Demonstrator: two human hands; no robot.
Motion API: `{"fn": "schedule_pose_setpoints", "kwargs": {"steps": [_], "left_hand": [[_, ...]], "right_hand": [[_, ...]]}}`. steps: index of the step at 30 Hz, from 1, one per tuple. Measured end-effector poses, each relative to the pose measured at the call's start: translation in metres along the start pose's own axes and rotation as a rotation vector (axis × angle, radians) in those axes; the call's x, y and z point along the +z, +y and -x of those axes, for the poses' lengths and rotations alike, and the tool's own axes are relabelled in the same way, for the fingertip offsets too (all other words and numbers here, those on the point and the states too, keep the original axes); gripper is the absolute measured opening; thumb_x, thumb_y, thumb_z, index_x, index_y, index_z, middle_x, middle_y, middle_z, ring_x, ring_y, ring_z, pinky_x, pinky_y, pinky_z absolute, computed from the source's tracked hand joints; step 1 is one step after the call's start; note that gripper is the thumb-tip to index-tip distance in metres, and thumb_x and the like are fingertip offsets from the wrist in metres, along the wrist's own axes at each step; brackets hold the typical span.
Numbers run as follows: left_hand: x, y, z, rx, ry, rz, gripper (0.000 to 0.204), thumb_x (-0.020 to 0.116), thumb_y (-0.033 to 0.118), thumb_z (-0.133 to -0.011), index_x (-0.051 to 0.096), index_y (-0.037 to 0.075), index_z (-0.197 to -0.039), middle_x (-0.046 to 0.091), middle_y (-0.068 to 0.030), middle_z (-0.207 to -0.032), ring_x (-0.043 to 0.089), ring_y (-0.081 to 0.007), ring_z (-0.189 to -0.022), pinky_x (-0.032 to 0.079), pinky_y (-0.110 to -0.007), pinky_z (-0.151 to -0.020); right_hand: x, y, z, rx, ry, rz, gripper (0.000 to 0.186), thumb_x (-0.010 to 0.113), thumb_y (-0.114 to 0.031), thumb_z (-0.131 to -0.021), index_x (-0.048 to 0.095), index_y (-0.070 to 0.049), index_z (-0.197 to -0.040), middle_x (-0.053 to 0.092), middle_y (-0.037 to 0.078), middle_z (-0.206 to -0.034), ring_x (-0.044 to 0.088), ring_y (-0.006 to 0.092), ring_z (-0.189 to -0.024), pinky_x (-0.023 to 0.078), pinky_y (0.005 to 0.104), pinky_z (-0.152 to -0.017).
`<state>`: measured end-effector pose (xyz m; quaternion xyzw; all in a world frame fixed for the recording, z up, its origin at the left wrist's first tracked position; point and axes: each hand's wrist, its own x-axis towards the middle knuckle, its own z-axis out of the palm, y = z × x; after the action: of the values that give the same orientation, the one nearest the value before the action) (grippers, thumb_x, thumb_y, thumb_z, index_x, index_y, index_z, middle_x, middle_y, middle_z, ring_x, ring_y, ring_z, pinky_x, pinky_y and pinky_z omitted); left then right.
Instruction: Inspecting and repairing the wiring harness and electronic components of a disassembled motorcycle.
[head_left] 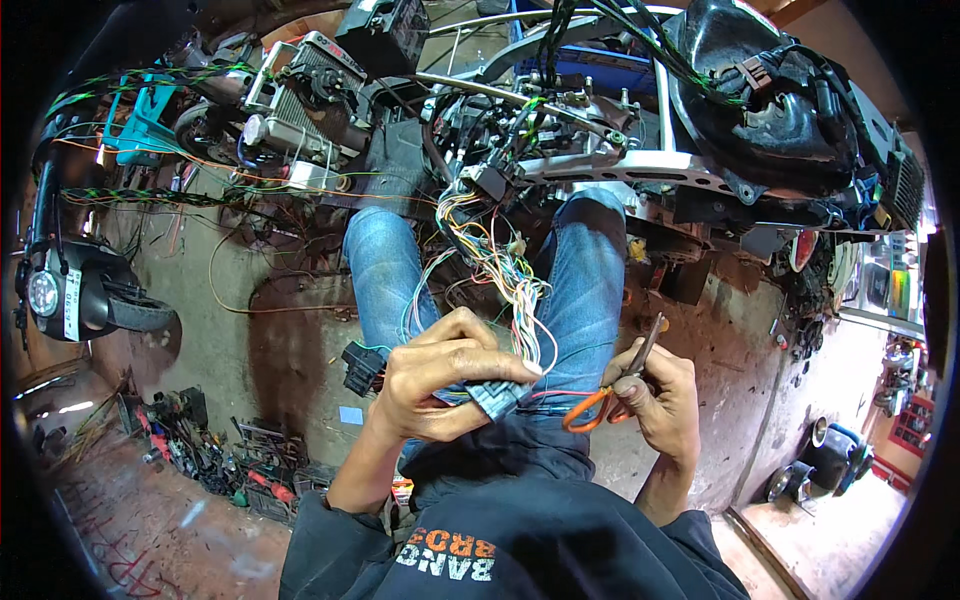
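Observation:
My left hand [440, 375] grips a bundle of thin coloured wires [500, 270] and a grey-blue wrapped piece [497, 397] at its lower end, thumb pressed on the wires. The wires run up between my knees to the stripped motorcycle frame [600, 165]. My right hand [660, 395] holds orange-handled scissors [612, 395], blades pointing up and closed, just right of the wire bundle. A black connector [360, 365] dangles left of my left hand.
A motorcycle engine [300, 95] sits at upper left, a black seat or tank part [760, 100] at upper right. A headlight unit [70, 290] stands far left. Scattered hand tools [230, 460] lie on the concrete floor at lower left. Loose wires trail across the floor.

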<state>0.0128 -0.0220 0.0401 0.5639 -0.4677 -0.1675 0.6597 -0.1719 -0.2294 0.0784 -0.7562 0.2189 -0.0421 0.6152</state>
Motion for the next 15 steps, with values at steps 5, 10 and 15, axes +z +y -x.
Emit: {"fn": "schedule_pose_setpoints", "kwargs": {"steps": [5, 10, 15], "left_hand": [[-0.010, -0.011, -0.005, 0.107, 0.135, -0.163, 0.044, 0.077, 0.009, -0.065, 0.077, -0.001, -0.108, 0.069, -0.0075, -0.088, 0.065, -0.0242, -0.087, 0.052, -0.033, -0.079], [-0.013, -0.024, -0.027, 0.298, 0.396, -0.189, 0.053, 0.057, 0.059, -0.098, 0.056, 0.008, -0.113, 0.059, -0.0194, -0.114, 0.058, -0.0431, -0.118, 0.042, -0.057, -0.104], [0.005, -0.021, -0.044, 0.199, 0.432, 0.459, 0.045, 0.042, 0.051, -0.107, 0.043, 0.008, -0.120, 0.062, -0.0114, -0.084, 0.061, -0.0242, -0.065, 0.051, -0.044, -0.076]], "right_hand": [[0.010, -0.010, 0.006, 0.110, -0.061, -0.202, 0.019, 0.071, -0.014, -0.096, 0.068, 0.005, -0.096, 0.071, 0.009, -0.081, 0.064, 0.0115, -0.064, 0.051, 0.0265, -0.057], [0.027, -0.029, -0.011, 0.043, -0.297, -0.105, 0.027, 0.072, -0.024, -0.095, 0.068, 0.002, -0.103, 0.070, 0.017, -0.088, 0.068, 0.0355, -0.080, 0.052, 0.0361, -0.073], [0.042, -0.023, -0.012, -0.096, -0.267, 0.015, 0.030, 0.071, -0.026, -0.096, 0.068, 0.001, -0.108, 0.070, 0.016, -0.084, 0.070, 0.0261, -0.075, 0.052, 0.0364, -0.069]]}}
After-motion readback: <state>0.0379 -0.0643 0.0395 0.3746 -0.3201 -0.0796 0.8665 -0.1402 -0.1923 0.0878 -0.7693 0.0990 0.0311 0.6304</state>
